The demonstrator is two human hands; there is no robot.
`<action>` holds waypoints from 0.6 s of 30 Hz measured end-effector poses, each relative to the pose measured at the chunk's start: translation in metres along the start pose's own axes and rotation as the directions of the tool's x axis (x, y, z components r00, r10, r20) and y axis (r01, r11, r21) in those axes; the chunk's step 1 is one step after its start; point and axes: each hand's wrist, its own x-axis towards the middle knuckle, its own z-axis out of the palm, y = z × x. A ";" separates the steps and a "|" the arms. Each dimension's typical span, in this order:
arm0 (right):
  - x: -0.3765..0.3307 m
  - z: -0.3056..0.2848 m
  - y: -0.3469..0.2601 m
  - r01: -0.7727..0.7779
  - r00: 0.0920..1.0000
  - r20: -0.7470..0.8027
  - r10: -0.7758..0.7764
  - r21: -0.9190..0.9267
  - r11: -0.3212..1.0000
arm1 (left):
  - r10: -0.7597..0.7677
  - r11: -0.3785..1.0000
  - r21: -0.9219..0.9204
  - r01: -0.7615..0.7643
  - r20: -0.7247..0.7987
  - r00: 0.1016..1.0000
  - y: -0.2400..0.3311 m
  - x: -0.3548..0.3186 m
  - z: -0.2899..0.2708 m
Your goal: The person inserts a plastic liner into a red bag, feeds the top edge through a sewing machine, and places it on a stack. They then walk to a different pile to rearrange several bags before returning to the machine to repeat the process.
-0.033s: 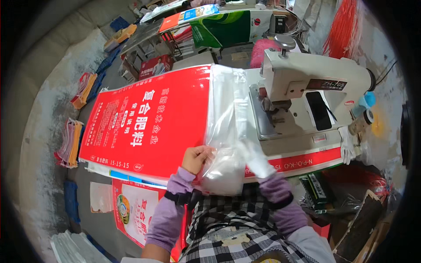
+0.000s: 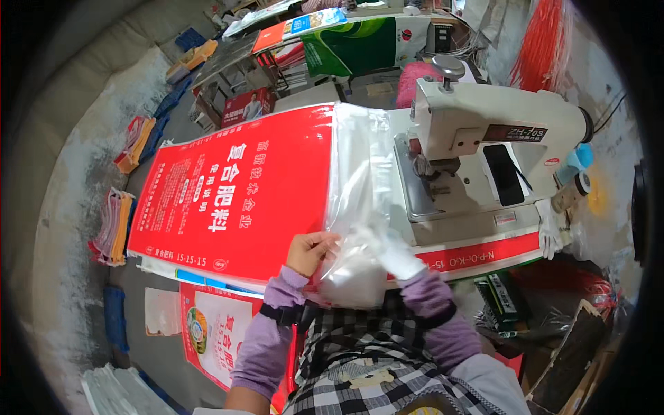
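Observation:
A large red printed sack lies flat in front of me, with a clear plastic liner sticking out of its right end. My left hand is bare and pinches the liner near the sack's close right corner. In a white glove, my right hand is on the liner's crumpled near part, just right of the left hand. Its fingers are blurred and blend with the shiny film. To the right stands a white sewing machine, apart from both hands.
A dark phone rests against the machine's base. White gloves hang at the table's right edge. Red thread hangs at the back right. Another printed sack is below the table edge on the left. Folded bundles line the left wall.
My right hand has shifted a little left and toward my left hand, over the liner. The left hand keeps its pinch. The view has shifted very slightly.

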 end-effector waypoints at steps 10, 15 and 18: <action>-0.021 0.047 -0.006 -0.281 0.957 -0.137 0.256 -0.207 0.937 | 0.271 0.866 -0.268 -0.422 -0.458 0.847 0.011 -0.049 -0.034; 0.025 0.028 -0.086 -0.226 0.962 -0.071 0.263 0.333 0.916 | 0.525 0.851 0.061 -0.522 -0.156 0.837 0.000 -0.055 -0.032; 0.044 0.060 -0.112 -0.269 0.963 0.116 0.244 0.466 0.843 | 0.282 0.928 -0.090 -0.362 -0.467 0.838 -0.026 -0.034 -0.034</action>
